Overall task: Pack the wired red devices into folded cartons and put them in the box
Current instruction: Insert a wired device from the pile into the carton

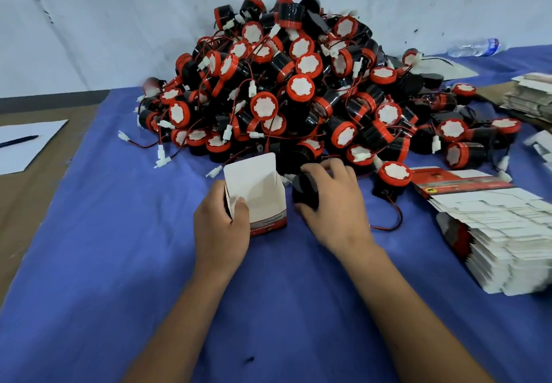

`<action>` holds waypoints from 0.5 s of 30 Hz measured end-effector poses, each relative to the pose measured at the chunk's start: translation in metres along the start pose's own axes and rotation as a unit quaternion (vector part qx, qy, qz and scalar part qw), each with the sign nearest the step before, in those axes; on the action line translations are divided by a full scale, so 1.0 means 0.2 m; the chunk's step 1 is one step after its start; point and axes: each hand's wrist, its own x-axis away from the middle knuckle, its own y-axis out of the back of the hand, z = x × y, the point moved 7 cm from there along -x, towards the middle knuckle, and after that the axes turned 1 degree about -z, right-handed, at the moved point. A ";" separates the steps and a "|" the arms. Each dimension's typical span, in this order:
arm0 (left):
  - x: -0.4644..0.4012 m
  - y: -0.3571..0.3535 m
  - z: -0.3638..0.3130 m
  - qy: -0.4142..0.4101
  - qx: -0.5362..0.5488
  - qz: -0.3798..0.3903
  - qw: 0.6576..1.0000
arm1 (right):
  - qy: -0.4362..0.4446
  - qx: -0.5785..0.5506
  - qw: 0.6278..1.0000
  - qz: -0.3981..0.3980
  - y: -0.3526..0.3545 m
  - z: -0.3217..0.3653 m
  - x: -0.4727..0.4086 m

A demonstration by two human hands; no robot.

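A big heap of red-and-black wired devices (298, 84) lies on the blue cloth (119, 263) against the wall. My left hand (221, 227) grips an upright, folded carton (260, 194) with its white top flap open. Right beside the carton, my right hand (331, 203) grips a black device (304, 188) from above, its red end hidden. Another device (392, 178) sits alone just right of that hand, its red wire trailing on the cloth.
A fanned stack of flat cartons (501, 233) lies at the right. More flat cartons (531, 96) are at the far right. White paper (27, 143) with a pen (18, 140) lies at the left. A plastic bottle (475, 48) lies at the back right.
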 end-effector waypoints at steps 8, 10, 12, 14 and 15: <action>-0.02 0.05 0.03 0.017 -0.007 -0.029 0.999 | -0.157 -0.544 0.822 -0.070 0.06 -0.05 0.00; -0.02 0.05 0.04 0.018 -0.025 -0.035 0.999 | -0.180 -0.583 0.792 0.022 0.04 -0.01 0.02; -0.02 0.05 0.04 0.013 -0.060 -0.038 0.997 | -0.150 -0.589 0.789 0.085 0.05 0.05 0.02; -0.03 0.04 0.05 0.017 -0.048 -0.028 0.998 | -0.090 -0.590 0.795 0.106 0.08 0.11 0.02; -0.03 0.04 0.05 0.019 -0.037 -0.021 0.999 | -0.055 -0.592 0.796 0.110 0.10 0.14 0.02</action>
